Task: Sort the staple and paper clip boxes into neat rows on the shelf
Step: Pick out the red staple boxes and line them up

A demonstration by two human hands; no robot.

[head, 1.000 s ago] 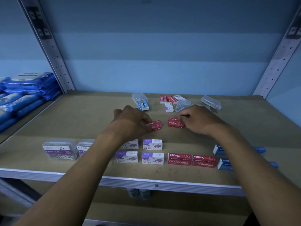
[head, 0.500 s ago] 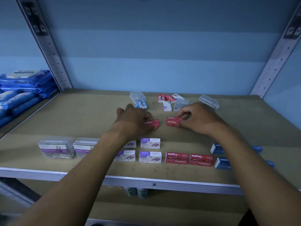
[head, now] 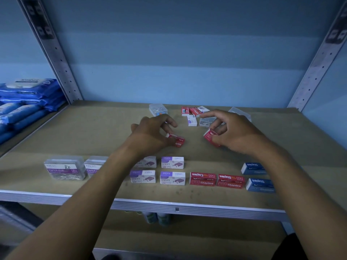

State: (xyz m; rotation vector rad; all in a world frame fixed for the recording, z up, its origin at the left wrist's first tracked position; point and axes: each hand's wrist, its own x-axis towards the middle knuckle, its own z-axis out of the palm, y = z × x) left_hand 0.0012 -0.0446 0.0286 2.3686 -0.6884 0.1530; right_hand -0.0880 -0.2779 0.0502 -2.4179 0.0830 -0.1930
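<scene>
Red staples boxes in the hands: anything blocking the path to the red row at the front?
Nothing visible. The shelf is bare between the held red boxes and the front red pair; the spot behind that pair is free.

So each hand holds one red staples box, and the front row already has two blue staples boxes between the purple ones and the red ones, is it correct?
Not quite. In the head view each hand, left and right, does hold a red box, but the blue staples boxes sit at the right end, beyond the red ones, not between them and the purple ones.
</scene>
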